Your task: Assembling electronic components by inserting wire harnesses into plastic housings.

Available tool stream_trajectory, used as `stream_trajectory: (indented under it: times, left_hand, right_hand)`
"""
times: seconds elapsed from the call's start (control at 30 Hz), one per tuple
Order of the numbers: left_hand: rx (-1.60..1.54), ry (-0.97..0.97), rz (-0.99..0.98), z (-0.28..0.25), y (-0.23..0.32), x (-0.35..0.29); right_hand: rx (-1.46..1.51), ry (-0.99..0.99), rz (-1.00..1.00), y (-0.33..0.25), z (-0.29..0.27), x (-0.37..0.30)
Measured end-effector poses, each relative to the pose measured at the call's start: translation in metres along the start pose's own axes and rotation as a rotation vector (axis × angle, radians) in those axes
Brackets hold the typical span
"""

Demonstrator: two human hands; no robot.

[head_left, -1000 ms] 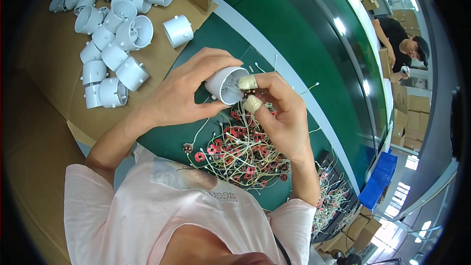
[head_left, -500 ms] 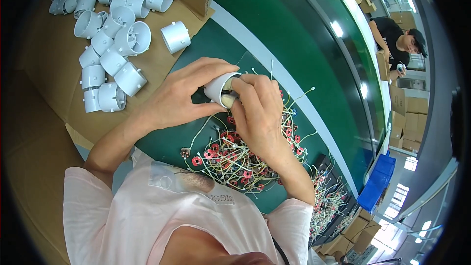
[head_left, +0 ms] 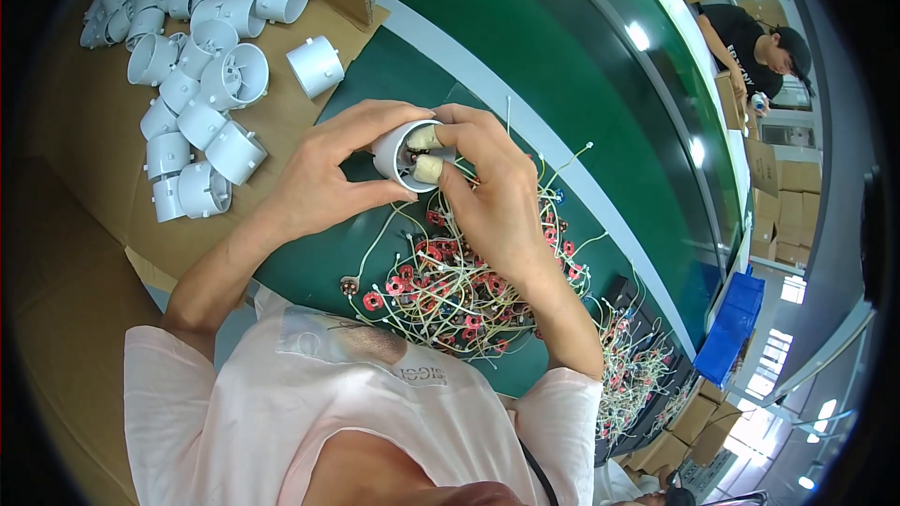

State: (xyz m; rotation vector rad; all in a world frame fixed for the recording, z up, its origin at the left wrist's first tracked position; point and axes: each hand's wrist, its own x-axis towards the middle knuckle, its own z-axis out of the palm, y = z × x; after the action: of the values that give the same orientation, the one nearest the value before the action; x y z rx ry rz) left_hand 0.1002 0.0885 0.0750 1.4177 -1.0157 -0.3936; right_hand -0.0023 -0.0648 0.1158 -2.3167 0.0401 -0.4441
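Note:
A white plastic cylindrical housing (head_left: pixel 385 156) is gripped by my left hand (head_left: pixel 319 173), with the thumb below and the fingers above. Its open end faces my right hand (head_left: pixel 503 199). The thumb and forefinger of that hand wear pale finger covers and reach inside the housing's mouth. A small dark, coppery part shows between those fingertips; its exact kind is hard to make out. Under my right hand lies a tangled heap of small red ring-shaped coils with pale wires (head_left: pixel 450 283). One darker coil (head_left: pixel 350 286) lies apart at the heap's left.
Many white housings (head_left: pixel 234 77) lie on cardboard (head_left: pixel 281 122) at the left; one housing (head_left: pixel 315 66) sits apart near its edge. More wired parts (head_left: pixel 628 370) fill a dark tray at the right. Beyond runs a green conveyor belt (head_left: pixel 525 47). A person (head_left: pixel 755 56) works across it.
The housing has turned so its open mouth shows more. My right fingers have shifted, uncovering both covered fingertips and the dark part inside. My left hand keeps its hold.

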Motion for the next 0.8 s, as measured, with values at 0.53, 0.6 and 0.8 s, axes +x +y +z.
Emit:
stream_trajectory:
  times: [0.53,0.6,0.8]
  left_hand:
    - [1.415,0.168,-0.074,-0.025,-0.005,0.009]
    - [1.298,0.138,-0.057,-0.025,-0.004,0.011]
    - [0.44,0.015,-0.076,-0.009,0.001,0.005]
  right_hand:
    - [-0.345,0.047,0.307,0.115,-0.059,0.072]
    - [-0.521,0.206,0.103,0.137,-0.061,0.058]
    - [-0.291,-0.15,0.407,0.086,-0.079,0.009]
